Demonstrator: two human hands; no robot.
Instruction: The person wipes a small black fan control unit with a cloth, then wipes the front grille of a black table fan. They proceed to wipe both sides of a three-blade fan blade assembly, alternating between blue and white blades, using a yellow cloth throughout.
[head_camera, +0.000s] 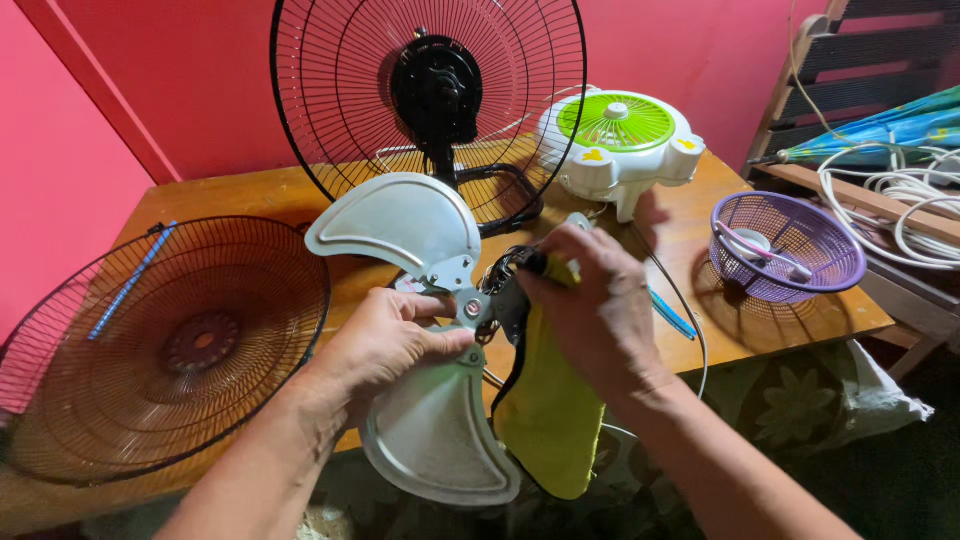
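A grey metal fan blade assembly (400, 225) is held over the front of a wooden table (240, 195). My left hand (385, 345) grips it near the hub, between the upper blade and the lower blade (435, 440). My right hand (590, 305) presses a yellow cloth (550, 410) with a dark edge against the hub from the right, covering a third blade. The cloth hangs down below the hand.
A black rear fan guard with its motor (435, 90) stands at the back of the table. The loose front guard (165, 345) lies on the left. A white and green small fan (620, 140), a purple basket (785, 245) and coiled white cable (915, 200) sit to the right.
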